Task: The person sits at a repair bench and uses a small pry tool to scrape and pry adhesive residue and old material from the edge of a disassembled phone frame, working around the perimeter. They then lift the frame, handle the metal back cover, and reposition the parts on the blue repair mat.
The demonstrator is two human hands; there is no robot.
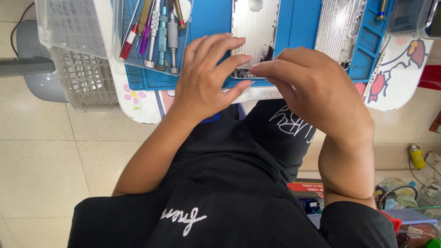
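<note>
At the far left, one clear plastic lid (73, 25) is seen lying over one white mesh basket (85, 80), which overhangs the edge of the small white table (142, 108) printed with flowers. Just to the right, one shallow clear tray (151, 46) rests on the blue work mat (211, 18). About seven hand tools (158, 34) are laid side by side in it: one with a red handle, one purple, one teal, the rest silver or brass; the exact count cannot be told where they overlap.

Next comes the left hand (202, 82), laid flat on the mat with its fingers slightly spread; the fingertips are pressed on the lower left edge of one opened silver phone housing (255, 32), which lies in the middle of the mat, its lower end between both hands. The right hand (317, 92) is set just beside it, thumb and forefinger drawn together at the housing's bottom edge, where small dark parts are exposed. Whether anything is pinched between them cannot be told.

Further right, a second silver housing (340, 27) lies on the same mat, well apart from the hands. At the top right corner one grey box (413, 18) is partly seen. Below, on the tiled floor, one yellow can (417, 157) and one roll of tape (390, 190) stand beside a heap of mixed items.
</note>
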